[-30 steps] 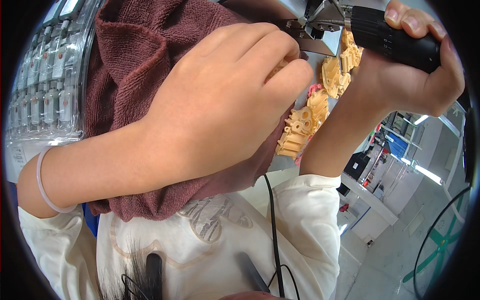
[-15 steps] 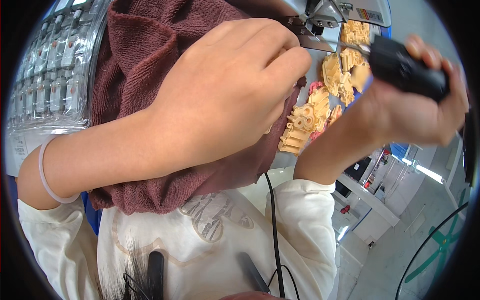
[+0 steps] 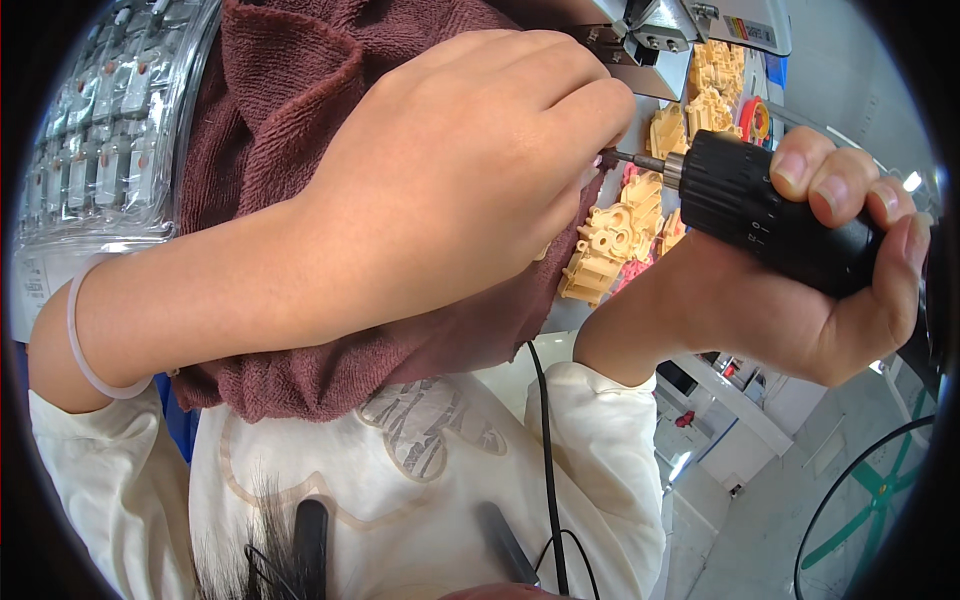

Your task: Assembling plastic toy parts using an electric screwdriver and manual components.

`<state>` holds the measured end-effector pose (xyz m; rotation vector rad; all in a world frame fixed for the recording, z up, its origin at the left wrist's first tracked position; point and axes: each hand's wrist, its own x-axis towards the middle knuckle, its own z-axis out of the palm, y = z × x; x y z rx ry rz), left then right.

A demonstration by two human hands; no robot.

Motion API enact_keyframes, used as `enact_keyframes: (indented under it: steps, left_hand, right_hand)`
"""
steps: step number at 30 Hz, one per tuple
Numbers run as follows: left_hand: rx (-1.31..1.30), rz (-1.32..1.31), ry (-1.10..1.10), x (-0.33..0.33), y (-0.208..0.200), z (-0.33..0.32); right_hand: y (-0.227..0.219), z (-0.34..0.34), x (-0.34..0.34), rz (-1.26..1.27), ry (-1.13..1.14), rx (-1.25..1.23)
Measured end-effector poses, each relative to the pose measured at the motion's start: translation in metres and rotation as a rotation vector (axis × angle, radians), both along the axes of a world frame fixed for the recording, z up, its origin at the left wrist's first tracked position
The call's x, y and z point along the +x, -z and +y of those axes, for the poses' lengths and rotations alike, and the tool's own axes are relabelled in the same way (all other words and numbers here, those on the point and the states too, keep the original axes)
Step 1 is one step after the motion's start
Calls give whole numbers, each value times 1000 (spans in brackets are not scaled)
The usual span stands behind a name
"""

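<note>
Where the right grip's clasped screwdriver points, the left grip curls, contents hidden.

The left fingers hide most of a beige piece; the top edge crops the clear tray.

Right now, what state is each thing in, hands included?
Maroon towel: rumpled
Left hand: curled over the towel, grip hidden
Black driver: held, bit pointing toward the left hand; whether running, unclear
Right hand: wrapped around the driver
Yellow parts: clustered
Clear plastic tray: holding grey parts
</note>
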<state>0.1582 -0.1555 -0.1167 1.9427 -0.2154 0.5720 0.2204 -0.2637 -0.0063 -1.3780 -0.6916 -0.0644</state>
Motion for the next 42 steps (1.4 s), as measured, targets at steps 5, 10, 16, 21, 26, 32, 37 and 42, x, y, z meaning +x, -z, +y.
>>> enact_keyframes:
  steps: [5, 10, 16, 21, 26, 32, 37, 42]
  left_hand:
    - [-5, -3, -2, -2, 1, 0]
    - [1, -5, -12, -5, 2, 0]
    - [20, 1, -6, -5, 2, -1]
    - [-22, -35, 4, -7, 6, -1]
    - [-36, -56, -19, -9, 10, -2]
    - [20, -62, -4, -6, 2, -4]
    - [14, -76, -14, -6, 6, -4]
    - [16, -86, -17, -5, 8, -4]
  right_hand:
    - [14, -2, 10, -68, 19, -4]
    - [18, -5, 12, -128, 45, -8]
    - [15, -9, 14, -251, -61, -133]
    - [15, -9, 11, -310, -102, -164]
    - [6, -27, 25, -176, -245, -249]
    - [14, -10, 4, -284, -104, -221]
    - [7, -15, 10, -217, -156, -282]
    - [12, -13, 2, -161, -75, -284]
